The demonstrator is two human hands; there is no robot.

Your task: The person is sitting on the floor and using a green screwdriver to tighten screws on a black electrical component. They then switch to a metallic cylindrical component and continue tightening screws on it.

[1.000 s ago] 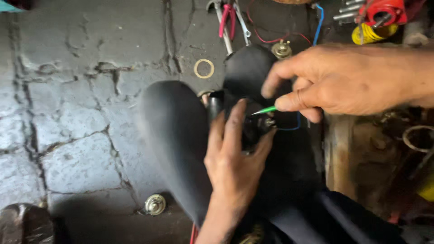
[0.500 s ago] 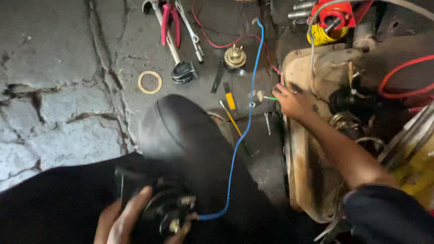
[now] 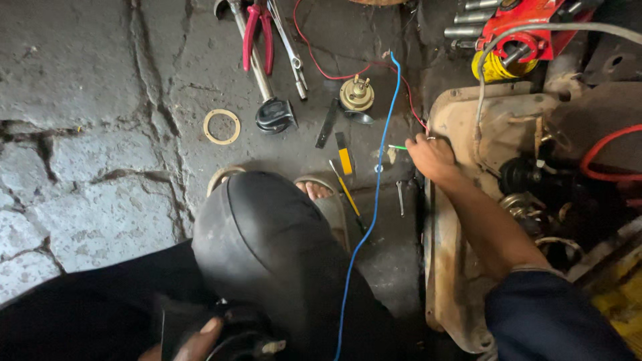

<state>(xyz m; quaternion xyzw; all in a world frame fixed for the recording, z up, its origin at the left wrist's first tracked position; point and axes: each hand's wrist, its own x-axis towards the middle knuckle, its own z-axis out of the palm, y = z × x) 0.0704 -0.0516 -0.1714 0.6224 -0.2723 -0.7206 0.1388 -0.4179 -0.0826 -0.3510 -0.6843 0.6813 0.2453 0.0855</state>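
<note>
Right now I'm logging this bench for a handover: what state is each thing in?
right hand: reached out, pinching a green wire tip
left hand: gripping a black round part at the lap
blue wire: slack, running from floor to lap
red-handled pliers: lying closed on the floor
ring gasket: flat, loose

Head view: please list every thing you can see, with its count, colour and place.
Pliers: one, red handles, floor at top.
Ring gasket: one, tan, floor left of the tools.
Blue wire: one, running from top centre down to the bottom edge.
Round brass part: one, beside the wire.
Screwdriver: one, yellow and black, by the foot.
Metal tray: one, rusty tan, right.
Right hand: pinching a green piece at the tray edge.
Left hand: gripping a black part, bottom.
</note>
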